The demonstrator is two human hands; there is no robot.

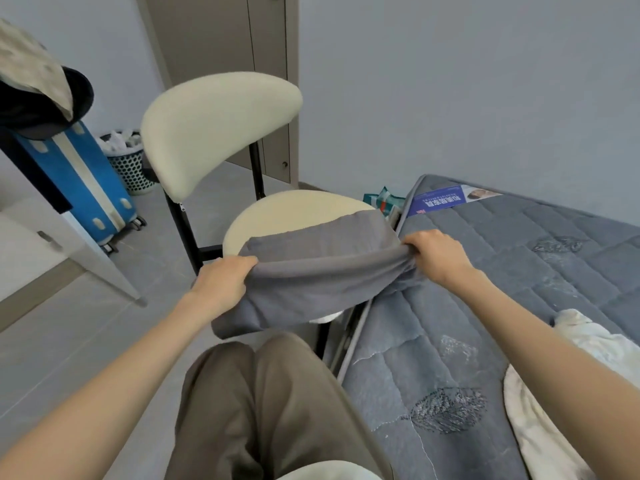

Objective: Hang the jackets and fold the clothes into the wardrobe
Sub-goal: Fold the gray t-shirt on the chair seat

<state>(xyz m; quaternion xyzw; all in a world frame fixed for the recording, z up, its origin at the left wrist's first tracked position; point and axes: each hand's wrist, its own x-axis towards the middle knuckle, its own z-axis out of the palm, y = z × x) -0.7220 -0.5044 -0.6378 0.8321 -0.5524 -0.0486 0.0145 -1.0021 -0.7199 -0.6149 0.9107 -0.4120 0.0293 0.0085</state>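
A grey garment (pixel 311 271) lies partly folded over the front of a cream chair seat (pixel 287 209). My left hand (pixel 221 282) grips its left edge and my right hand (pixel 438 256) grips its right edge, so the cloth is stretched between them and its lower part hangs off the seat. A cream-white garment (pixel 540 393) lies crumpled on the grey mattress (pixel 467 323) at the right, partly hidden by my right forearm.
The chair's cream backrest (pixel 214 129) rises behind the seat. A blue suitcase (pixel 83 181) with dark clothing (pixel 38 98) on top stands at the left, beside a mesh bin (pixel 130 164). A white table edge (pixel 86 258) juts in from the left. Grey-brown doors (pixel 225 46) stand behind.
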